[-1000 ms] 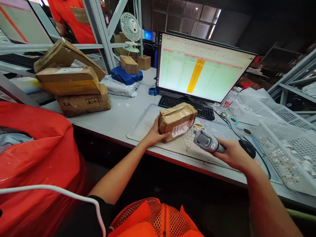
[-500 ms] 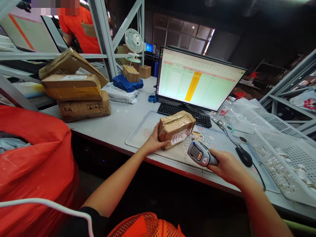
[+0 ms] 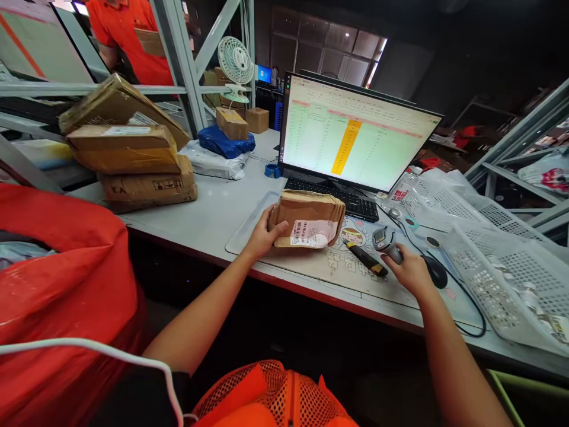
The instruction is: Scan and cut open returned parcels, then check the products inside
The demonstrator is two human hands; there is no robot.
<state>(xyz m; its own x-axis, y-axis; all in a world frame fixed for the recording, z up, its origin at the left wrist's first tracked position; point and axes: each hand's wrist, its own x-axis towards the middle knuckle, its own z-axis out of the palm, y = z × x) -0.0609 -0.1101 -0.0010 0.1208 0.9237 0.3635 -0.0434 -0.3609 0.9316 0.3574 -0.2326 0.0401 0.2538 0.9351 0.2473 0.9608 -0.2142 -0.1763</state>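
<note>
My left hand [image 3: 263, 232] grips the left end of a small brown cardboard box [image 3: 309, 212]. The box is tilted so that a white barcode label [image 3: 311, 233] on its side faces me. In my right hand [image 3: 411, 268] is a grey handheld barcode scanner [image 3: 387, 242], held by its handle to the right of the box. Between the box and the scanner lies a black and yellow utility knife [image 3: 365, 258] on the patterned desk mat [image 3: 306, 270]. Behind the box is a black keyboard [image 3: 362, 207], partly hidden.
A monitor [image 3: 355, 130] stands at the back. Stacked cardboard boxes [image 3: 146, 184] sit on the left, beside a red bag [image 3: 57, 284]. White perforated baskets [image 3: 502, 290] and a mouse [image 3: 436, 271] are on the right. A person in orange [image 3: 133, 44] is behind the metal frame.
The box has turned so its label faces me more fully. My right hand has drawn the scanner back, away from the box and to the right, and the knife now shows.
</note>
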